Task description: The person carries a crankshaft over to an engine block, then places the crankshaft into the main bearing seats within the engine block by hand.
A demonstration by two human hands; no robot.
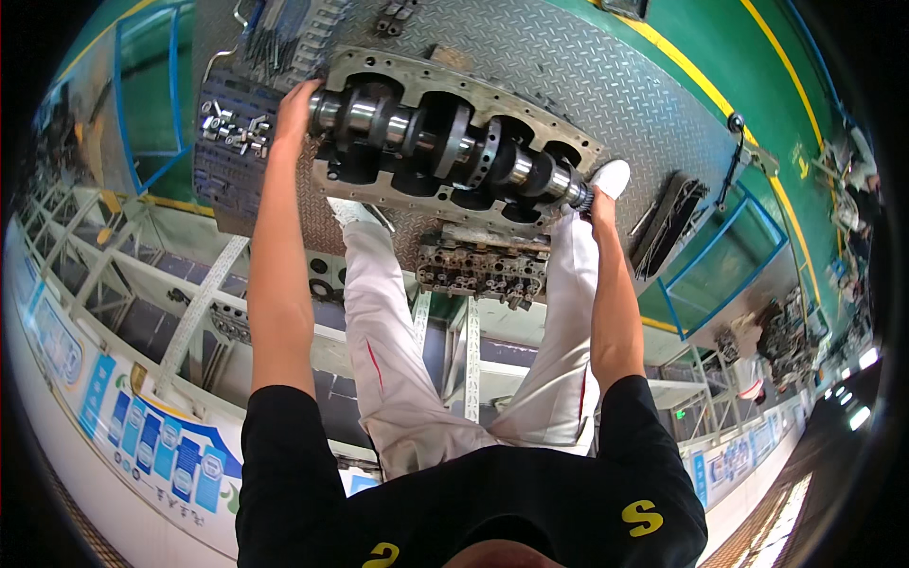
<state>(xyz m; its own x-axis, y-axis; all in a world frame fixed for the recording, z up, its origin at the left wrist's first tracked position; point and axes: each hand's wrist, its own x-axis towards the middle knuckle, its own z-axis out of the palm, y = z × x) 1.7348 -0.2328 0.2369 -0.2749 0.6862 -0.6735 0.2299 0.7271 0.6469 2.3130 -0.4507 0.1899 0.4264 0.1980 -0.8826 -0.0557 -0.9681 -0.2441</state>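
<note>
A long steel crankshaft [456,142] lies lengthwise over a grey engine block [414,78], along its row of round openings. My left hand [297,109] is closed round the crankshaft's left end, with its fingers partly hidden. At the other end, my right hand [603,203] grips beside the toothed gear [579,194], its fingertips hidden below it. Whether the crankshaft rests in the block or is held just above it, I cannot tell. Both my arms reach forward, and my white-trousered legs stand apart close to the block.
Under the block is a ridged metal plate [653,104]. A cylinder head [481,268] lies on its near side. Small metal parts [232,129] sit on a blue-grey mat [227,189] at left. Slim rods [276,43] lie at far left, a long black part [670,223] at right.
</note>
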